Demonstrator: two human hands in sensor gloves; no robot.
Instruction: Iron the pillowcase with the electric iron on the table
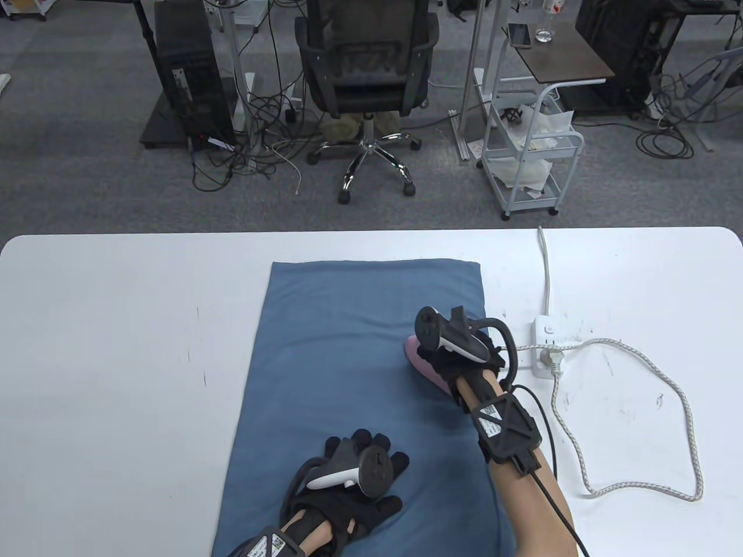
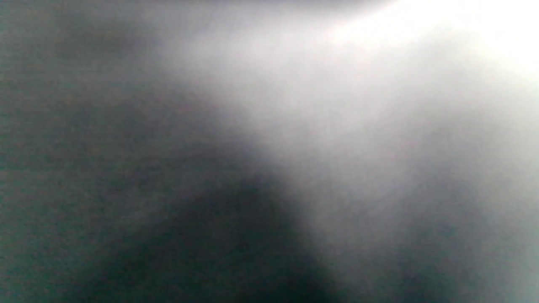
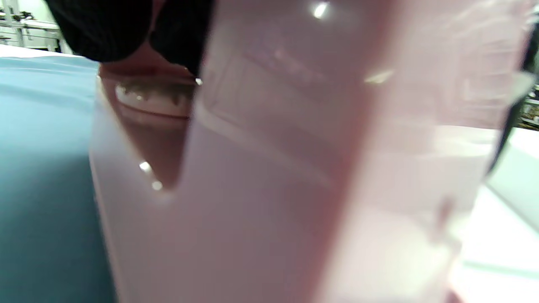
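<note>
A blue pillowcase lies flat along the middle of the white table. My right hand grips the pink electric iron, which rests on the pillowcase near its right edge. The iron's pink body fills the right wrist view, with my gloved fingers at the top and the blue cloth to the left. My left hand rests flat on the near end of the pillowcase, fingers spread. The left wrist view is a grey blur.
A white power strip sits right of the pillowcase, with the iron's braided cord looping over the table's right side. Beyond the far edge stand an office chair and a white cart.
</note>
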